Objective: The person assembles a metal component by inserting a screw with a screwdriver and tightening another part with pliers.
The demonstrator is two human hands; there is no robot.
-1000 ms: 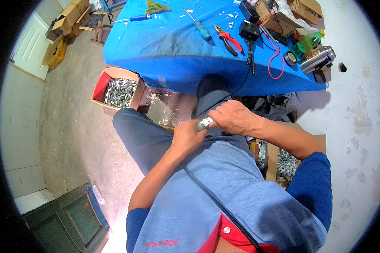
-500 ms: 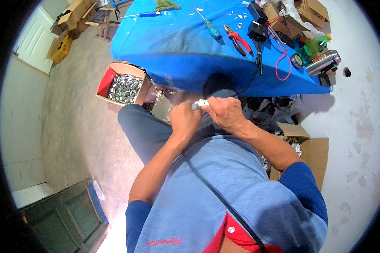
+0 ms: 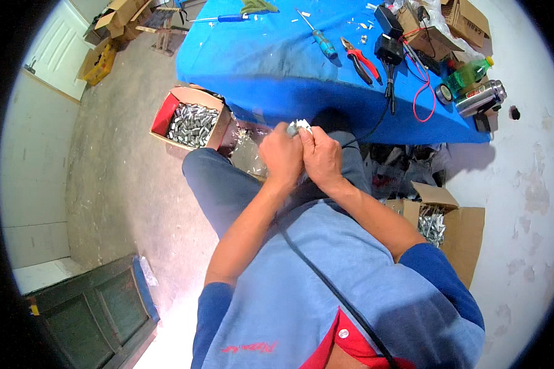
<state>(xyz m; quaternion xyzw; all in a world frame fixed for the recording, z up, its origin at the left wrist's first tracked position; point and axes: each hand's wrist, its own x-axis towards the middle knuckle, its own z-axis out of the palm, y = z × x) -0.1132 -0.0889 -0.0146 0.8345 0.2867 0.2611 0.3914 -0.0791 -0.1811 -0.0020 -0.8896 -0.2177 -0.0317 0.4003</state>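
My left hand and my right hand are close together over my lap, in front of the table's near edge. Between their fingertips is a small silver-and-white piece, pinched from both sides. The fingers cover much of it, so its exact kind does not show. Both hands are closed on it, with the thumbs nearly touching. To the left, beside my knee, stands an open carton with a red inner side, holding many short silver metal cylinders.
On the blue-covered table lie a teal screwdriver, red-handled pliers, a blue-handled screwdriver, black adapters, a green bottle and a steel thermos. At my right stands a cardboard box of silver pieces.
Both hands have turned upward and drawn closer together, and the small piece has risen and tilted between them. The whole view has shifted slightly, so the surroundings appear farther right.
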